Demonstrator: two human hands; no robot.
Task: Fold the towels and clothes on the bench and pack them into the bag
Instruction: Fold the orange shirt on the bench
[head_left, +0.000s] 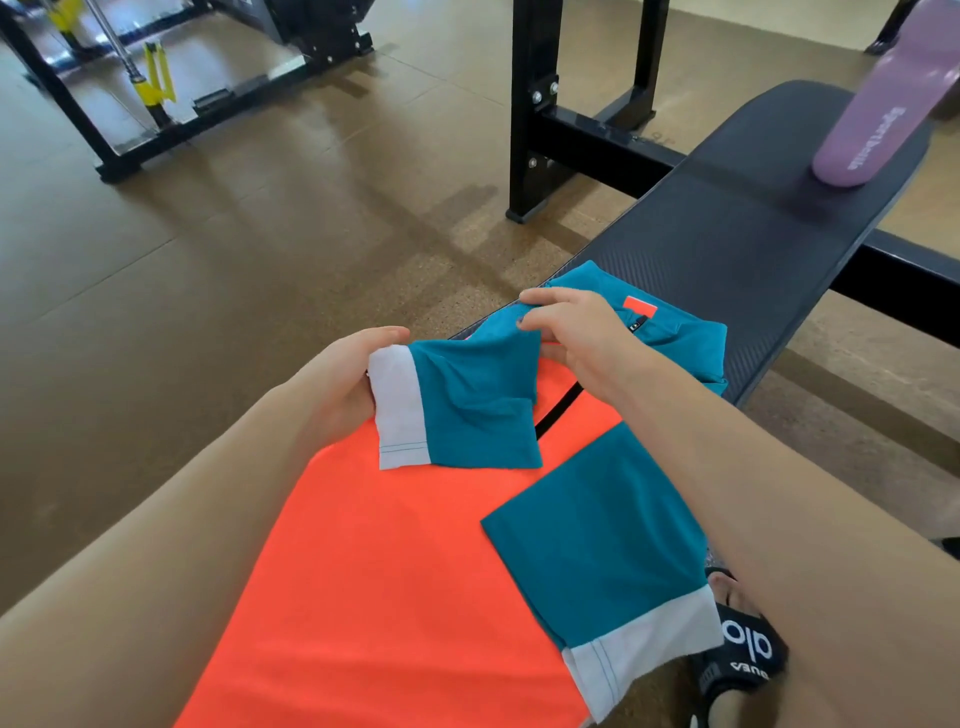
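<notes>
Both hands pinch one teal sleeve (467, 410): left hand (348, 374) fingers curled on its white cuff, right hand (576, 338) fingers gripping it near the shoulder. Orange shirt (374, 571) lies flat on the dark tabletop (727, 234), other sleeve (608, 535) spread right. Purple bottle (883, 109) rests at the far end.

**Orange and teal shirt on a dark bench**

The shirt (395, 571) has a bright orange body, teal sleeves with white cuffs, and a thin black stripe near the chest. The bench (727, 228) is dark grey with a fine ribbed texture. A lilac bottle (883, 109) carries white lettering. The floor (208, 260) is speckled brown. A black sandal (748, 654) shows white letters.
</notes>
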